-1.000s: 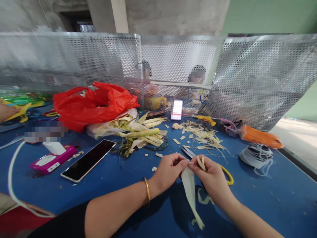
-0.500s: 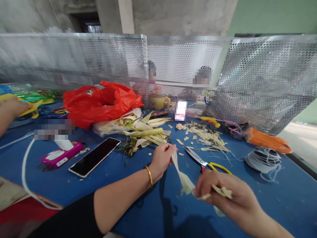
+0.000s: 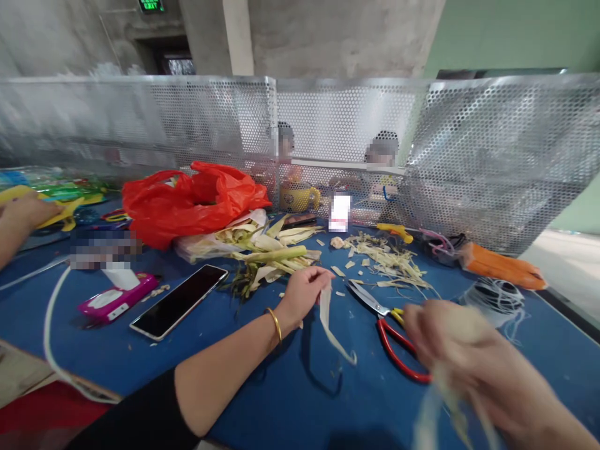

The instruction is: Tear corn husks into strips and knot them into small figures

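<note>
My left hand, with a gold bangle at its wrist, pinches the top of a narrow pale corn husk strip. The strip hangs down and curls at its lower end above the blue table. My right hand is smeared by motion at the right, its fingers closed on husk strips that dangle blurred below it. Between the hands lie scissors with one red and one yellow handle, blades half apart; my right hand covers part of the yellow handle. Beyond my left hand is a heap of corn husks.
A red plastic bag, a dark phone and a magenta tissue pack lie left. Husk shreds, an orange packet and a white cord bundle lie right. Another person's hand holds yellow material.
My right hand has moved right, away from my left hand, carrying husk strips. The strip in my left hand now hangs free, and the scissors' red handle has come into view.
</note>
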`<state>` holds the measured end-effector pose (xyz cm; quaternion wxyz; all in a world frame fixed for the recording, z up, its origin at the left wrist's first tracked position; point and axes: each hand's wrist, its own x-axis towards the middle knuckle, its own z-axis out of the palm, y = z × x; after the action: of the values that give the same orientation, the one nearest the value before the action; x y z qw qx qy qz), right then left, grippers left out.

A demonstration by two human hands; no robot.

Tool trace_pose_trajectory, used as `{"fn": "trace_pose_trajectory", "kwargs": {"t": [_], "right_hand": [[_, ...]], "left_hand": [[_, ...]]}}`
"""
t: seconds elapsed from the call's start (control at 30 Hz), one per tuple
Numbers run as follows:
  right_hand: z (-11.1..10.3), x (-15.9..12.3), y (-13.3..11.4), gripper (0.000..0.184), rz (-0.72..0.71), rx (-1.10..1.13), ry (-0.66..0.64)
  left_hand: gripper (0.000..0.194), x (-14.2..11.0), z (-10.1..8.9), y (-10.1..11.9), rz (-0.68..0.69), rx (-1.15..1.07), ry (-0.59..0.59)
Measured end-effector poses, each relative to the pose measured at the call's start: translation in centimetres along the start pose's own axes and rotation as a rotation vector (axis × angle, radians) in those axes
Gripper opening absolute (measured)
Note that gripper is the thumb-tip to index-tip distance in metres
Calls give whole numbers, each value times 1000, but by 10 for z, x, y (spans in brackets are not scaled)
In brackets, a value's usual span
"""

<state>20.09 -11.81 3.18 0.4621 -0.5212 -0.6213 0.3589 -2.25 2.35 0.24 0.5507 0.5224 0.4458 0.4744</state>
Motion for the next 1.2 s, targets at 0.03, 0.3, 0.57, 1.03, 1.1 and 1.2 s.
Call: {"fn": "trace_pose_trajectory", "kwargs": {"t": [0.03, 0.3, 0.57, 1.03, 1.1, 1.2], "right_hand": [[13, 23, -10, 29, 106, 58, -8], [61, 56, 16, 39, 248, 265, 72], [64, 56, 16, 25, 170, 113, 98], [69, 51, 14, 35, 313, 387, 106], [70, 51, 17, 33, 320, 421, 86], [69, 53, 20, 32, 287, 397, 73]], "left_hand": [[25, -7, 6, 1, -26, -20, -85], [23, -36, 27, -3, -18, 19, -155], [21, -39, 26, -6, 43, 88, -185], [37, -55, 38, 0, -240, -240, -537], [33, -56, 39, 0, -271, -274, -537], [26, -54, 38, -2, -343, -284, -527]]}}
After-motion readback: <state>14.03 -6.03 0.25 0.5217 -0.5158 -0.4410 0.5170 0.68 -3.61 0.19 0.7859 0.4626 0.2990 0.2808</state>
